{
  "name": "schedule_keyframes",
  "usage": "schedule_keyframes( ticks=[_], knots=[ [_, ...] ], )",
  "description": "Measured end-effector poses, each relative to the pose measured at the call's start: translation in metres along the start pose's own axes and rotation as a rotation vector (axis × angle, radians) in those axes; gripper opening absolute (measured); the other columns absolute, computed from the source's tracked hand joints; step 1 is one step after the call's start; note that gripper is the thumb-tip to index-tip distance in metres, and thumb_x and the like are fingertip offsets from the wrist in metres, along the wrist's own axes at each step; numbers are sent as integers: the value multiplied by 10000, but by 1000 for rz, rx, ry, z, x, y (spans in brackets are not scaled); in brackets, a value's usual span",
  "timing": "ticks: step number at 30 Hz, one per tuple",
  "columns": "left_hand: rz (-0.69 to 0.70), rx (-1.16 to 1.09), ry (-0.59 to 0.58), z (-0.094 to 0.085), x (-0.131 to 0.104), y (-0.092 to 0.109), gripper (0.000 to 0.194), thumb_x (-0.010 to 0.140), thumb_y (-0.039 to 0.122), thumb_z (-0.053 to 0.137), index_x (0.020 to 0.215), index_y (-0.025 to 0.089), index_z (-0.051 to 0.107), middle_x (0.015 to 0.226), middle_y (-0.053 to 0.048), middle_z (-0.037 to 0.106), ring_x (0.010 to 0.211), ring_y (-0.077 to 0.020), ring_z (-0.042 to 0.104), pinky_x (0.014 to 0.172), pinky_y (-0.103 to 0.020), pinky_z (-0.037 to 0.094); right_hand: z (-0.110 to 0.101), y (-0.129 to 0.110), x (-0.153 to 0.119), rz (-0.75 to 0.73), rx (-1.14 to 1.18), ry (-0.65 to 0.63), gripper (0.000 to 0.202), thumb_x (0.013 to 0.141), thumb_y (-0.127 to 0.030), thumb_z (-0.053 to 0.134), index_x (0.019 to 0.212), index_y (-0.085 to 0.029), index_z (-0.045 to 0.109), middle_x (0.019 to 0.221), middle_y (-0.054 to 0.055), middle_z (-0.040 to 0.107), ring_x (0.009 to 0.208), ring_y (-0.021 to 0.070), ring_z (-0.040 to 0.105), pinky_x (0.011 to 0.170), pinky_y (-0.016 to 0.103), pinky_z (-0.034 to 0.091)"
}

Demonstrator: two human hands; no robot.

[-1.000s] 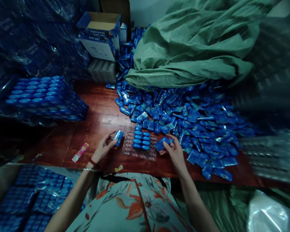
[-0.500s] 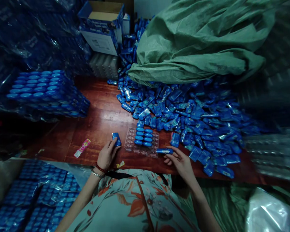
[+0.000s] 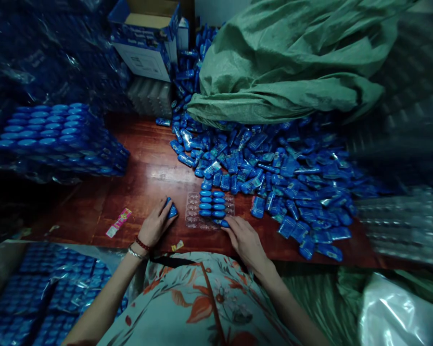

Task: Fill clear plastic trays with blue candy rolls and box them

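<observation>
My left hand (image 3: 154,225), with a red beaded bracelet and a silver bangle, grips a small blue wrapped container (image 3: 171,208) just above the table, left of the clear plastic tray (image 3: 192,211). Fingers of my right hand (image 3: 244,239) are closed on another blue container (image 3: 221,223) at the tray's near side, below the filled slots. In the tray's middle, two columns of blue containers (image 3: 212,203) lie side by side. Slots to the left and right of them show bare plastic. My right fingers partly cover the held container and the tray's near right corner.
A wide heap of loose blue containers (image 3: 274,168) spreads behind and right of the tray, under a green sack (image 3: 281,72). Packed stacks (image 3: 54,134) stand left, near an opened carton (image 3: 144,57). Clear trays (image 3: 400,226) are piled right. A pink-yellow strip (image 3: 119,222) lies on the table (image 3: 144,144).
My right hand has moved left, carrying its blue container from beside the tray to the tray's near side. My left hand stays left of the tray with its container. The view has shifted slightly.
</observation>
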State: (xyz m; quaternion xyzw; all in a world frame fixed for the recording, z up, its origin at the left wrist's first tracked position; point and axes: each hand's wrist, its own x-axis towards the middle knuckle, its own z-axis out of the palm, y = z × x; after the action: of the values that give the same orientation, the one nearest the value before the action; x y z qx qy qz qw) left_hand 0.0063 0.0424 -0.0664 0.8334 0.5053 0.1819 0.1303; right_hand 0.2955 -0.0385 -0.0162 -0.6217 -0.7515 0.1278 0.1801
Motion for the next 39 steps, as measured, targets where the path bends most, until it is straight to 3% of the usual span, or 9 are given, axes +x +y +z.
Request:
schedule_keyframes(
  ticks=[3,7,11,15,25,30,33,36,39],
  knots=[
    [-70,-38,-15,-18,-5,10,411,926,411,343,1238,188,491,1138,-120,617,985,-218,612,851,-356,507,-2,-4,1,-46,-160,-35,271,914,-227,416,1130,-160,565,886,82,602,803,199,544,720,322,439],
    [9,-149,64,-35,-13,52,293,909,317,423,1142,228,577,1045,-91,621,955,-206,580,834,-354,495,0,-15,-1,-65,-273,-60,284,892,-141,411,1135,-144,557,866,83,597,821,208,523,724,325,402],
    [148,-291,90,-13,-11,84,273,910,208,422,1144,218,563,1000,-84,591,908,-164,568,771,-282,509,2,-25,2,-98,-357,-98,321,836,-50,422,1123,-116,549,880,94,597,812,219,510,726,336,391],
    [275,-193,70,13,-6,79,333,908,140,369,1205,192,511,960,-90,603,861,-172,561,780,-319,505,1,-37,9,-151,-425,-137,293,794,-15,416,1027,-90,577,799,105,583,736,232,503,642,348,383],
    [323,326,-221,3,14,114,260,830,17,333,881,121,566,772,-85,553,739,-205,533,677,-339,471,8,-49,24,-199,-524,-114,247,815,-16,378,844,-127,597,698,85,560,624,199,506,537,313,365],
    [257,171,-138,1,22,97,193,892,123,381,1035,138,509,875,-77,590,800,-191,571,718,-310,479,-3,-26,10,-178,-420,65,318,921,-214,412,1216,-156,515,775,51,622,606,150,544,561,272,388],
    [201,-64,-66,-6,23,83,228,904,314,443,1043,140,493,853,-72,595,784,-188,575,693,-295,481,-16,-10,13,-91,-276,140,280,936,-280,410,1131,-180,585,738,32,624,641,130,559,618,244,396],
    [113,-206,6,-15,42,73,220,912,342,419,861,160,530,734,-41,568,704,-168,548,658,-279,456,-24,15,45,11,-136,149,255,937,-258,403,979,-199,648,775,37,641,733,145,559,665,242,407],
    [104,-311,-39,-18,89,63,267,928,287,377,769,168,556,713,-28,571,693,-143,536,682,-258,443,-24,37,97,37,-116,21,227,917,-257,441,941,-206,660,844,52,656,855,188,528,722,279,412]
  ],
)
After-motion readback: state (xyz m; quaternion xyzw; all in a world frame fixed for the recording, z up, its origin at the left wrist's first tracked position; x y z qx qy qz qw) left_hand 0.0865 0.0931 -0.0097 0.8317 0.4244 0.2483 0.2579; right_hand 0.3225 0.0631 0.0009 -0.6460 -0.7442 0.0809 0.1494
